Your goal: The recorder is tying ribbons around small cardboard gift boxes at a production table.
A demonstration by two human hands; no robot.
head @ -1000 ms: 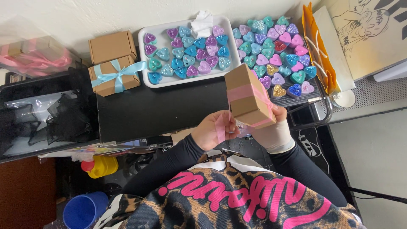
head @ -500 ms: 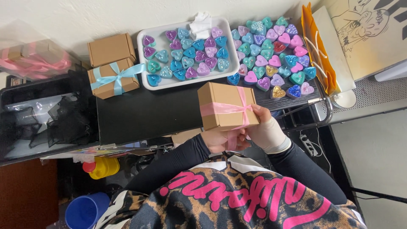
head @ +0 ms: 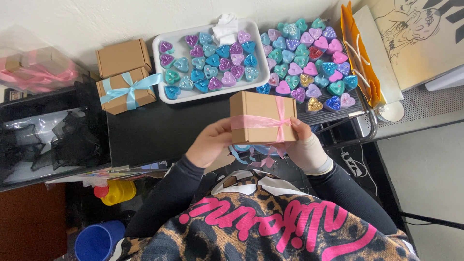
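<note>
Now I see both hands up over the black table (head: 159, 130), gripping 1 brown cardboard box (head: 258, 108) wrapped in a pink ribbon (head: 263, 122). My left hand (head: 210, 142) is closed around the box's left end, and the right hand (head: 302, 145) clamps its right end, fingers curled by the ribbon knot. Behind it sits a white tray (head: 166, 94) of heart-shaped pieces, and 2 more boxes (head: 124, 75) stand to the left, 1 tied with blue ribbon.
</note>
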